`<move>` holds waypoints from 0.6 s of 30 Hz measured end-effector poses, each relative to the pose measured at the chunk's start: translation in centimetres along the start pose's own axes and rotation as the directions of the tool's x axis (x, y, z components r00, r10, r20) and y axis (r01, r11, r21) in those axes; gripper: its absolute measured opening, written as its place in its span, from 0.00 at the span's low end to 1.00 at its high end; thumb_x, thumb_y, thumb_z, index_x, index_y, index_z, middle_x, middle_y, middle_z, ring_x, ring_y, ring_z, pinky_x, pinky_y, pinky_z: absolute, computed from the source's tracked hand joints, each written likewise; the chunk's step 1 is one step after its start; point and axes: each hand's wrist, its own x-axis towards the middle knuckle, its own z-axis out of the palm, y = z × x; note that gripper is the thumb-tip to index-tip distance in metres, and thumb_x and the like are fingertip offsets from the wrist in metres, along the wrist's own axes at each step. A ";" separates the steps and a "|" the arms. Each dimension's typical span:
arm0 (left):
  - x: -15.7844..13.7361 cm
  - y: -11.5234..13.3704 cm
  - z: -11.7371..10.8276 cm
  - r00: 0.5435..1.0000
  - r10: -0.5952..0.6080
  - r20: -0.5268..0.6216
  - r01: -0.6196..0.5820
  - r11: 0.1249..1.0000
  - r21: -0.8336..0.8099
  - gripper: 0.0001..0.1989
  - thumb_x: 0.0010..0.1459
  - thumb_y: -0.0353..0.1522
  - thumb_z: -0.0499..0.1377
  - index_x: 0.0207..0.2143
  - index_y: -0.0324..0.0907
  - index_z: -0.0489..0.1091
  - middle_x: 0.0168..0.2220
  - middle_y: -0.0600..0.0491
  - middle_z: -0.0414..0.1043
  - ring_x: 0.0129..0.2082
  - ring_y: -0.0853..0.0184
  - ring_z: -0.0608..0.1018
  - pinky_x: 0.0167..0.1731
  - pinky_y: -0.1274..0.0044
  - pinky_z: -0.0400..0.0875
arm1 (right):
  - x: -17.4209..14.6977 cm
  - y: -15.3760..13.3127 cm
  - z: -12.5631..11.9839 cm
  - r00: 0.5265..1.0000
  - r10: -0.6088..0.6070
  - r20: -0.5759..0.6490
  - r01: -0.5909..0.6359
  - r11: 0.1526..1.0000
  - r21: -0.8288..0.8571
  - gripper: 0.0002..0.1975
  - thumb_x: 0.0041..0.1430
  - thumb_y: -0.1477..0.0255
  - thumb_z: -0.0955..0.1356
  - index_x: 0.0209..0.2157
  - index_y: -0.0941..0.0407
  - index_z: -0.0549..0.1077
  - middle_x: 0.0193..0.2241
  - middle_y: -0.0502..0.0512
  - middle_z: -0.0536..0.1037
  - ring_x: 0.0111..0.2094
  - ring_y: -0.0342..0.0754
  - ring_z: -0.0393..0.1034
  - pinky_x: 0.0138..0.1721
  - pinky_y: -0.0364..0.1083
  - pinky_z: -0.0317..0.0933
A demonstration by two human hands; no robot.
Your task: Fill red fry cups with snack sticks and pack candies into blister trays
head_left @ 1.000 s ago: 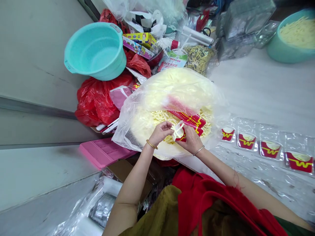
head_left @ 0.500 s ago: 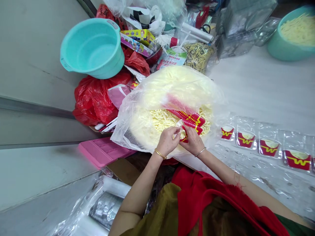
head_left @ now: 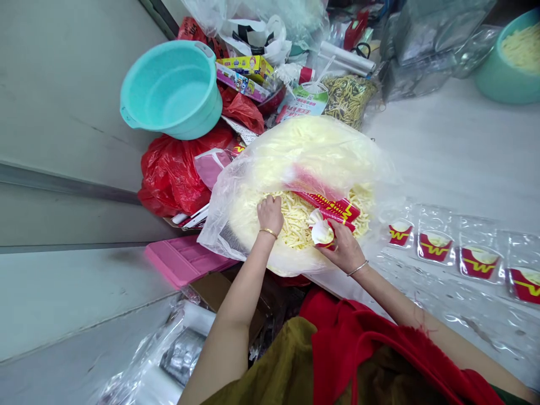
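My right hand holds a small red fry carton with a white inner lining, its mouth tilted up and to the left. My left hand is closed, its fingers curled down into the pale yellow fries at the left side of the pile. The fries lie in a large clear plastic bag that is folded open. Stacked red cartons with yellow zigzags rest on the fries just beyond my right hand. The fingertips of my left hand are hidden.
Clear pouches with red cartons lie in a row at right. A turquoise basin sits on red plastic bags at left, above a pink tray. A green tub of fries stands far right. Clutter fills the back.
My hands have parted. The left moved away and left, from the carton into the fries; the right keeps the carton, whose mouth now shows wide. The view has shifted slightly.
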 end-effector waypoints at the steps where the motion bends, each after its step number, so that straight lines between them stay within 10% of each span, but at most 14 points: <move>1: 0.6 -0.5 0.5 1.000 -0.006 0.012 0.006 0.999 0.038 0.14 0.55 0.24 0.52 0.43 0.40 0.68 0.42 0.40 0.67 0.46 0.54 0.70 0.45 0.64 0.61 | -0.1 -0.1 0.0 1.000 0.002 0.004 -0.002 1.000 -0.001 0.37 0.53 0.57 0.70 0.58 0.58 0.55 0.49 0.66 0.69 0.49 0.60 0.65 0.48 0.59 0.63; 7: 0.8 -1.9 1.4 0.998 -0.038 -0.047 0.015 0.915 -0.403 0.04 0.55 0.29 0.54 0.31 0.40 0.68 0.33 0.49 0.69 0.36 0.64 0.72 0.41 0.71 0.64 | -0.2 -0.4 0.1 1.000 0.020 0.019 -0.020 1.000 0.014 0.37 0.53 0.57 0.70 0.58 0.59 0.56 0.49 0.67 0.69 0.49 0.61 0.65 0.49 0.59 0.63; 12: -1.3 -1.3 -0.5 0.970 -0.156 0.187 0.226 0.288 -0.931 0.08 0.50 0.35 0.60 0.29 0.39 0.68 0.26 0.57 0.66 0.24 0.74 0.70 0.28 0.80 0.64 | 0.6 -0.4 0.3 0.999 0.029 0.046 -0.029 0.999 0.014 0.37 0.53 0.58 0.70 0.58 0.59 0.56 0.49 0.66 0.69 0.49 0.61 0.65 0.48 0.59 0.63; 18: -3.5 1.1 -2.4 0.886 -0.017 0.463 0.444 -0.253 -0.860 0.12 0.44 0.34 0.66 0.30 0.39 0.68 0.26 0.60 0.65 0.22 0.79 0.69 0.25 0.84 0.63 | 1.8 -1.9 0.9 0.998 0.024 0.063 -0.022 0.999 -0.029 0.38 0.52 0.59 0.70 0.59 0.61 0.55 0.49 0.67 0.68 0.49 0.61 0.64 0.48 0.58 0.63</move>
